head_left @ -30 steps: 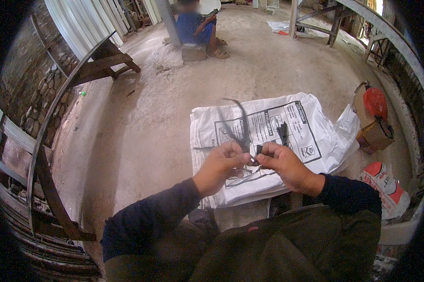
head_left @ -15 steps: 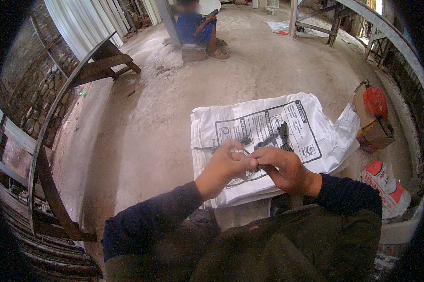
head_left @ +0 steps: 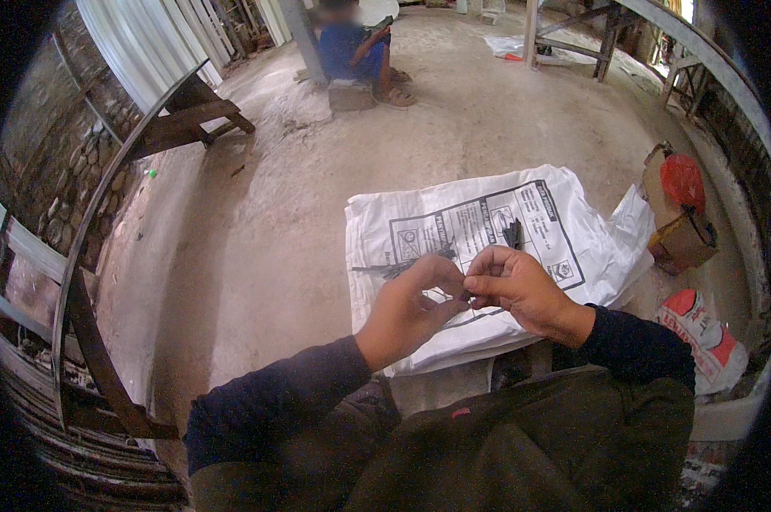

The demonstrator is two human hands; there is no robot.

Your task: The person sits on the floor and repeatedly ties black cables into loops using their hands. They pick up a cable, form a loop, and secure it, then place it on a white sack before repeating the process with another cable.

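My left hand (head_left: 411, 305) and my right hand (head_left: 522, 294) meet above a white printed sack (head_left: 437, 205) laid out in front of me. Both are closed in a pinch, fingertips nearly touching. A small dark piece shows between them, mostly covered by the fingers; its kind is unclear. Beyond my right hand, a small bunch of black strips (head_left: 512, 233) rests on the sack. More thin dark strips (head_left: 384, 270) lie by the sack's left side, partly behind my left hand.
Far ahead a person in blue (head_left: 351, 58) sits on a block (head_left: 351, 96) beside a post. Right of the sack are a cardboard box (head_left: 684, 243), a red plastic bag (head_left: 683, 182) and a red-and-white bag (head_left: 706, 341). A dark wooden frame (head_left: 112, 367) stands left.
My right hand has turned and its fingers have lifted, while my left hand has shifted slightly right. Dark strips formerly visible just beyond the fingertips are now covered by the hands.
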